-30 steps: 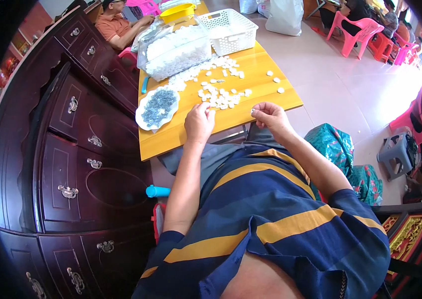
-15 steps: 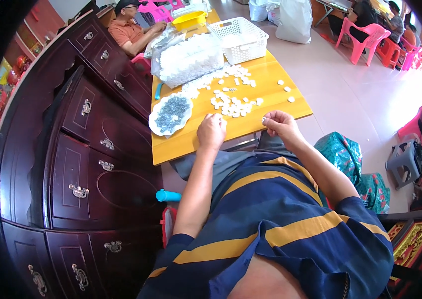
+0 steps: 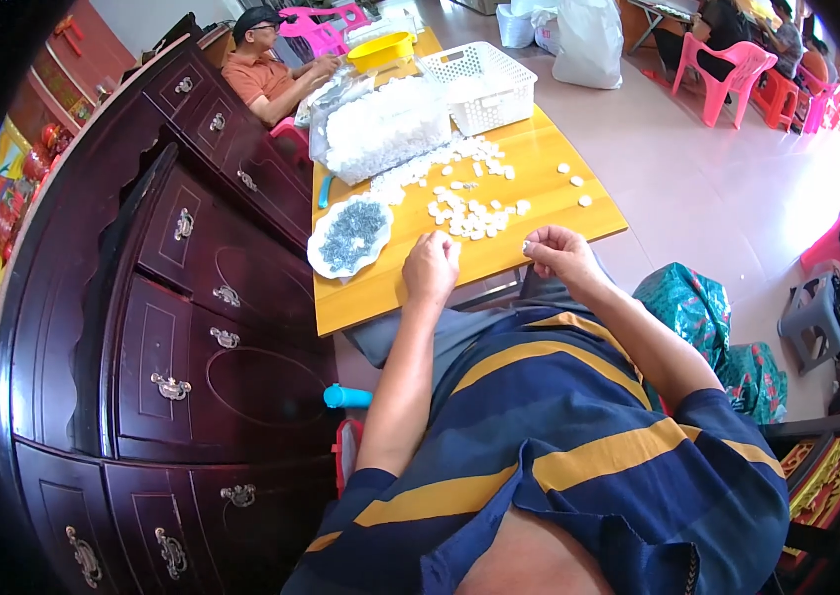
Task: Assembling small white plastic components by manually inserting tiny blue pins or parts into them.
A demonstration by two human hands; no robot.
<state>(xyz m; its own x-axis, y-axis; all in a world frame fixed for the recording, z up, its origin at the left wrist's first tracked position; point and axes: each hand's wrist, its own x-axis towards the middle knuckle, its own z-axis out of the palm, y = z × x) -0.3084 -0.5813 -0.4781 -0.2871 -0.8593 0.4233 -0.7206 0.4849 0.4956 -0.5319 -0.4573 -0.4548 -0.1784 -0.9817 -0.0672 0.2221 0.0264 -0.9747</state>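
Observation:
Both my hands are raised over the near edge of the yellow wooden table, a short gap apart. My left hand [image 3: 431,267] is closed, thumb against the curled fingers; whatever it may hold is hidden. My right hand [image 3: 563,257] pinches a small white piece [image 3: 527,244] between thumb and fingertips. Just beyond them lies a loose group of small white rounded pieces [image 3: 476,219]. Left of my left hand stands a white scallop-edged plate [image 3: 319,260] heaped with small dark grey-blue bits [image 3: 352,233].
Farther up the table [image 3: 578,210] are a clear bin of white pieces [image 3: 385,134], a white perforated basket [image 3: 491,107] and a yellow basin [image 3: 380,50]. A person in an orange shirt [image 3: 259,81] sits at the far left. Dark wooden cabinets [image 3: 241,387] line my left.
The whole view has shifted slightly, so the table sits a little lower and farther right. My hands are slightly closer together; the right one keeps its pinch.

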